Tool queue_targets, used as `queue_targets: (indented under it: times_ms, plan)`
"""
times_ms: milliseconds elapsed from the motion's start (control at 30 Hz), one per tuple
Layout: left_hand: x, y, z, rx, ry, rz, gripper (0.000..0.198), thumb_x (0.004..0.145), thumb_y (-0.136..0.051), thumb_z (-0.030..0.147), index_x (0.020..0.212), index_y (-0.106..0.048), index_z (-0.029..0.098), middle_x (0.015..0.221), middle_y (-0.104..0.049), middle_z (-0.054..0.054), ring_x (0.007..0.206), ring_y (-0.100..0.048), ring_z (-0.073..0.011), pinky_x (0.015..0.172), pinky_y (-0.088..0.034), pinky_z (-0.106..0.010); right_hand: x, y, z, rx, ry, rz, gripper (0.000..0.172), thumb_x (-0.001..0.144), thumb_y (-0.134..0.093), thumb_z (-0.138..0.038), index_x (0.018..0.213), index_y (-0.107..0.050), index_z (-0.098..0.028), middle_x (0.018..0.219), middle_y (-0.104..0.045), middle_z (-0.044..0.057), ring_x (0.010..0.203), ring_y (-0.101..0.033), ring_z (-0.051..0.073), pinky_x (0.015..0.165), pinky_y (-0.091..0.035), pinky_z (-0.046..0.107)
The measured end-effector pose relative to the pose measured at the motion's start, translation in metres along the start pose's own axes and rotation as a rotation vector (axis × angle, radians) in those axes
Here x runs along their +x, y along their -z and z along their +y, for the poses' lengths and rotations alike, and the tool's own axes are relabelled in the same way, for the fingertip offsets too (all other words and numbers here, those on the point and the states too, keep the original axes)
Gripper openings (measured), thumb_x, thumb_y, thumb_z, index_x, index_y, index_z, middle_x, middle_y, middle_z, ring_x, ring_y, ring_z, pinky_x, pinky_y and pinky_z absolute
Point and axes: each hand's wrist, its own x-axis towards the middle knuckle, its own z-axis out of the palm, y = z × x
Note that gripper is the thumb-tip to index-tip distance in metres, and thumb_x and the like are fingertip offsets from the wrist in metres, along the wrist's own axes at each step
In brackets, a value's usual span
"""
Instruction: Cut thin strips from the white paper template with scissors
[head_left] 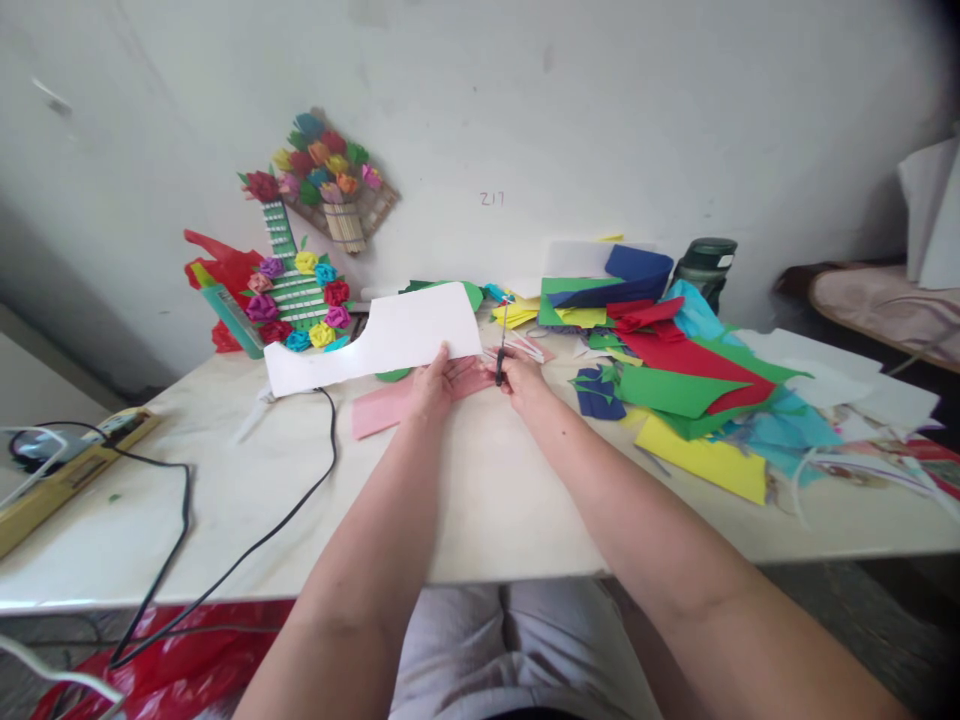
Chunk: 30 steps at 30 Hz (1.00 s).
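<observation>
My left hand point(441, 383) grips the lower right edge of a white sheet of paper point(420, 325), its thumb on top. That sheet has a curved cut-out along its left side and is held above the table. Close by on the right, my right hand point(519, 374) is closed round the dark handles of a pair of scissors point(501, 362), blades pointing away from me. The scissors are just right of the sheet's edge; whether the blades touch it I cannot tell. Under my left hand lies a pink sheet point(382, 408). Thin white strips point(529, 345) lie beyond the scissors.
Coloured paper and scraps point(690, 390) cover the table's right side, with a dark green bottle point(705, 268) behind. Paper-flower decorations point(296, 270) and a glue bottle point(231, 312) stand back left. A black cable point(300, 500) runs from there past a power strip point(75, 475).
</observation>
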Motion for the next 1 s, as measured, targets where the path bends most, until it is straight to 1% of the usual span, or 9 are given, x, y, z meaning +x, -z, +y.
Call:
queue_targets:
  times_ms: [67,133,233,333,433,600,700,800,1000]
  plan:
    - [0.001,0.002,0.001,0.008,-0.022,0.005,0.034,0.078,-0.065,0.026,0.106,-0.057,0.01,0.079,-0.07,-0.011,0.073,-0.069,-0.0212,0.077,-0.054,-0.034,0.0,0.001,0.002,-0.047,0.007,-0.037,0.029,0.065,-0.056,0.003,0.089,-0.056,-0.014,0.043,-0.056,-0.007,0.035,-0.052,0.008,0.026,-0.016,0.014]
    - [0.001,0.002,0.002,0.02,-0.036,0.025,0.029,0.078,-0.064,0.026,0.102,-0.058,0.009,0.075,-0.069,-0.01,0.071,-0.068,-0.0212,0.072,-0.055,-0.032,0.0,0.001,0.004,-0.101,0.01,-0.069,0.023,0.067,-0.059,-0.001,0.086,-0.057,-0.014,0.042,-0.055,-0.007,0.034,-0.052,0.008,0.026,-0.016,0.014]
    - [0.0,0.002,0.004,0.023,-0.054,0.058,0.025,0.079,-0.063,0.025,0.098,-0.059,0.009,0.072,-0.069,-0.011,0.071,-0.068,-0.0216,0.069,-0.054,-0.03,-0.003,0.0,0.007,-0.177,-0.002,-0.133,0.013,0.071,-0.066,-0.015,0.082,-0.057,-0.015,0.043,-0.055,-0.005,0.034,-0.052,0.007,0.027,-0.016,0.013]
    - [-0.001,0.001,0.007,0.019,-0.068,0.082,0.027,0.079,-0.063,0.026,0.099,-0.059,0.009,0.074,-0.069,-0.011,0.071,-0.068,-0.0213,0.072,-0.054,-0.031,-0.005,0.0,0.009,-0.24,0.0,-0.192,0.022,0.074,-0.067,-0.034,0.078,-0.054,-0.016,0.044,-0.054,-0.005,0.034,-0.051,0.007,0.027,-0.017,0.014]
    - [-0.001,0.002,0.01,0.016,-0.068,0.108,0.03,0.079,-0.064,0.028,0.101,-0.059,0.01,0.075,-0.069,-0.011,0.073,-0.069,-0.0211,0.073,-0.053,-0.031,-0.006,0.001,0.009,-0.33,0.002,-0.223,0.033,0.076,-0.062,-0.047,0.076,-0.05,-0.017,0.046,-0.053,-0.005,0.034,-0.05,0.007,0.027,-0.021,0.015]
    - [0.004,0.006,0.01,-0.022,-0.089,0.128,0.03,0.079,-0.064,0.028,0.102,-0.06,0.01,0.075,-0.069,-0.01,0.075,-0.069,-0.0208,0.076,-0.053,-0.031,-0.009,0.002,0.007,-0.389,0.013,-0.321,0.033,0.08,-0.055,-0.05,0.083,-0.052,-0.017,0.055,-0.055,-0.004,0.041,-0.054,0.008,0.029,-0.029,0.016]
    - [0.006,0.007,0.01,-0.053,-0.113,0.121,0.027,0.081,-0.061,0.024,0.105,-0.059,0.011,0.074,-0.07,-0.009,0.073,-0.069,-0.0198,0.076,-0.053,-0.031,-0.01,0.002,0.007,-0.422,0.049,-0.378,0.033,0.078,-0.057,-0.05,0.081,-0.052,-0.018,0.058,-0.055,-0.003,0.043,-0.056,0.009,0.03,-0.032,0.016]
    - [0.005,0.006,0.011,-0.065,-0.122,0.126,0.027,0.082,-0.059,0.022,0.108,-0.059,0.012,0.076,-0.07,-0.008,0.072,-0.069,-0.0191,0.075,-0.053,-0.03,-0.01,0.002,0.009,-0.469,0.069,-0.399,0.036,0.075,-0.059,-0.053,0.079,-0.052,-0.018,0.059,-0.055,-0.003,0.045,-0.056,0.009,0.031,-0.033,0.015]
    - [0.004,0.005,0.012,-0.072,-0.105,0.144,0.032,0.08,-0.062,0.024,0.11,-0.058,0.013,0.083,-0.071,-0.01,0.076,-0.069,-0.0192,0.075,-0.053,-0.029,-0.005,0.002,0.014,-0.514,0.13,-0.412,0.044,0.07,-0.061,-0.06,0.078,-0.052,-0.018,0.057,-0.054,-0.003,0.042,-0.054,0.008,0.029,-0.031,0.016]
